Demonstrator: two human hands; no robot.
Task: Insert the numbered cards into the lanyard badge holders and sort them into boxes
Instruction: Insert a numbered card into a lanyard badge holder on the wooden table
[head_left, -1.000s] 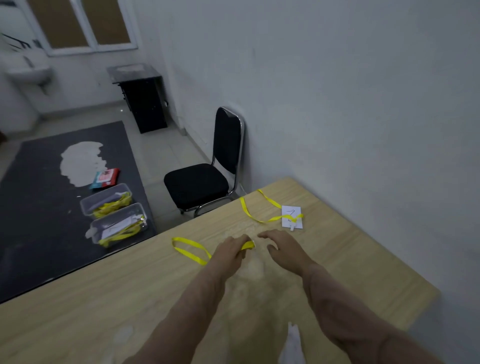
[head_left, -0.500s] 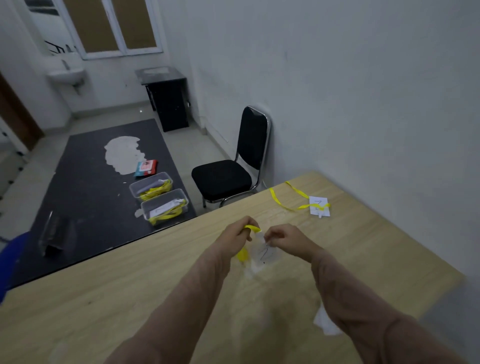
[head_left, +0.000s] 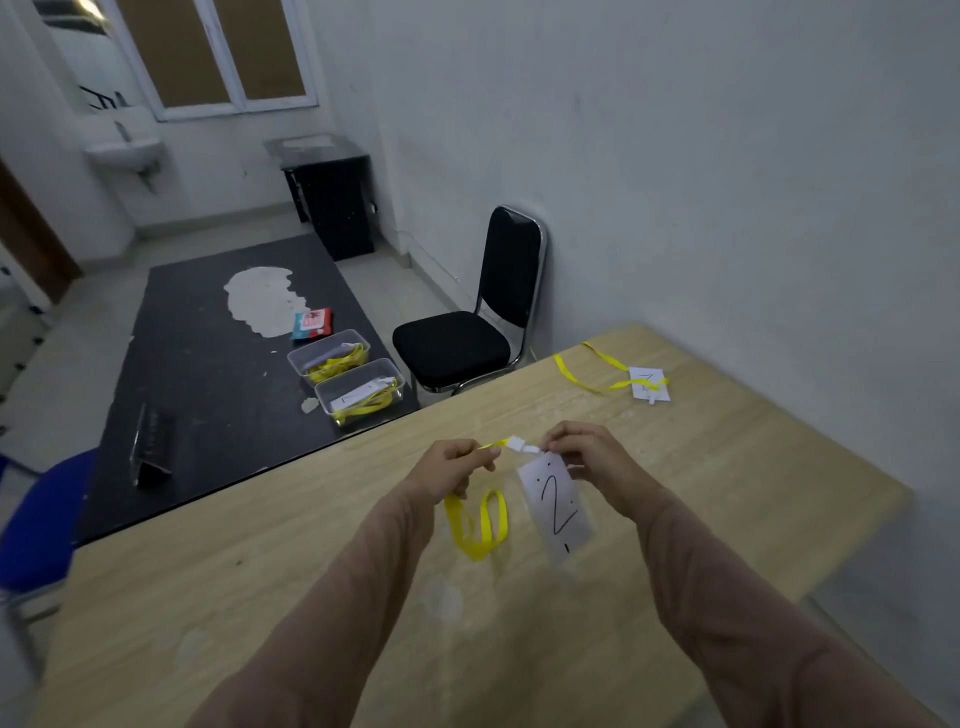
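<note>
Our left grip (head_left: 457, 462) pinches the yellow lanyard (head_left: 480, 519), right grip (head_left: 592, 457) pinches the badge holder (head_left: 563, 551) top, card 2 (head_left: 556, 504) inside, above the bench (head_left: 727, 493). Next, we reckon: carry it to the floor boxes (head_left: 363, 405).

— What does the person wear on the arms?
— Long sleeves of plain, dusty pinkish-brown cloth. The left sleeve (head_left: 337, 597) and the right sleeve (head_left: 727, 597) match in colour and look smooth, with only soft folds.
— How far do they reach?
— To the wrists, fitting closely there. Past the cuffs the left hand (head_left: 457, 465) and the right hand (head_left: 592, 457) are bare. Weave and stitching are too blurred to tell.
</note>
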